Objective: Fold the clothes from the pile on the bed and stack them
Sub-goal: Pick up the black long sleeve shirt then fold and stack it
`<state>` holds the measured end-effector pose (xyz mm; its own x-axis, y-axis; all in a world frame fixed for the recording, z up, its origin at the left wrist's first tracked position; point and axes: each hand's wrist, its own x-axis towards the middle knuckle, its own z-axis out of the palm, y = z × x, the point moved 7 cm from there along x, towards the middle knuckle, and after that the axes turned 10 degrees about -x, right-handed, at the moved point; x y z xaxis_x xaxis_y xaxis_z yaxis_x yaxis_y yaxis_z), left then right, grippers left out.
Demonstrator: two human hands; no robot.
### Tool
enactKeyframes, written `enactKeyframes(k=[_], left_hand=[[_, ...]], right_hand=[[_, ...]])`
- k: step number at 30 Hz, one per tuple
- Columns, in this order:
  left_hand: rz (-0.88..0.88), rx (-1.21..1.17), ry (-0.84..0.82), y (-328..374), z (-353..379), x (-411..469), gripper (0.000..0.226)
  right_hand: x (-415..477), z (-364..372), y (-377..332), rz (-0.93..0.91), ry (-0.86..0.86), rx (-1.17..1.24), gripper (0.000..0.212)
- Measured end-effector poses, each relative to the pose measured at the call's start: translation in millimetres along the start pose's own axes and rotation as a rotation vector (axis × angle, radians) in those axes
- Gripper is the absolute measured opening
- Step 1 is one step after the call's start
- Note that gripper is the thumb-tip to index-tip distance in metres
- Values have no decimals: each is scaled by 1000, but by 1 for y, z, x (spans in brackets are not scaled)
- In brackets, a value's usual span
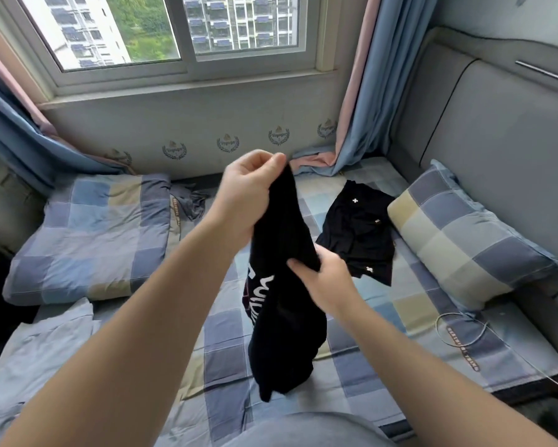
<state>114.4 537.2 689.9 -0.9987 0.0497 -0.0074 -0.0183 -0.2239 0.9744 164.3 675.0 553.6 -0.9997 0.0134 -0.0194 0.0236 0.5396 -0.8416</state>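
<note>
Noted over the middle of the chequered blue-and-cream bed sheet (361, 353): black fabric garment with white lettering (280, 317), bunched into a long rope shape. Hung with long axis close to vertical, lower end touching or just clear of the sheet; could not tell which from this angle. Pinched at the top end by left hand (255, 185), thumb and fingers curled round the cloth. Gripped at mid-length by right hand (322, 279), fingers closed on the garment's right edge, placed lower and nearer the body than the left hand.

Judged as step in hand: locating an edge so as to open the garment out. Required next, in all likelihood: hands drawn apart across the long axis, then lowered to the bare sheet directly beneath.

Lay toward the headboard edge of the bed, just beside checked pillow (464, 240): second black garment with small white crosses (358, 233), loosely spread, nearer the right hand.
</note>
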Motion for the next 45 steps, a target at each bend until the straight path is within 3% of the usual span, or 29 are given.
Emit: enactKeyframes(k=[3,5,11,13,15,17,19,22,23,27,29,31,33,34,36,38,45], left_hand=[[41,34,130,10,-37,12,23],[40,110,172,5,-60,19,26],[47,285,325,-29,-102,31,26],[66,260,399,-37,-114,32,22],[71,186,426,-45,-115,28,14],[125,244,365,-45,-98,18,5],[172,319,168,-47,-66,6,18],[-29,341,-288,-75,-9,-19,37],[-74,385,-364,-87,2,-25,41],[46,507,-187,-94,-6,-17,21],[39,385,-71,-89,-18,-11,14],[-38,152,2,-86,-27,-10,11],[-129,-41,-10,-83,-26,-11,17],[-154,-90,-29,-81,-25,-11,21],[-167,-104,-31,-75,-26,-8,24],[-150,-80,-12,-68,-32,-5,23],[-109,-31,36,-65,-60,3,20]], right_hand=[[14,-37,12,-76,24,-250,29],[17,-58,10,-126,-6,-297,32],[23,-93,-21,-214,-104,-256,39],[26,-99,-30,-211,-121,-162,58],[30,-102,-35,-171,-120,-59,64],[34,-98,-40,-95,-167,79,67],[38,-93,-45,-51,-177,196,64],[40,-85,-58,4,-152,331,56],[40,-82,-62,20,-143,380,55],[42,-82,-60,89,-80,544,37],[41,-80,-53,89,-52,641,28],[33,-67,-40,57,-91,518,35],[17,-40,-21,29,-216,324,62],[9,-25,-10,25,-294,259,64],[-3,-8,6,35,-369,146,39],[-2,-12,13,26,-326,106,14],[14,-49,7,71,-301,166,25]])
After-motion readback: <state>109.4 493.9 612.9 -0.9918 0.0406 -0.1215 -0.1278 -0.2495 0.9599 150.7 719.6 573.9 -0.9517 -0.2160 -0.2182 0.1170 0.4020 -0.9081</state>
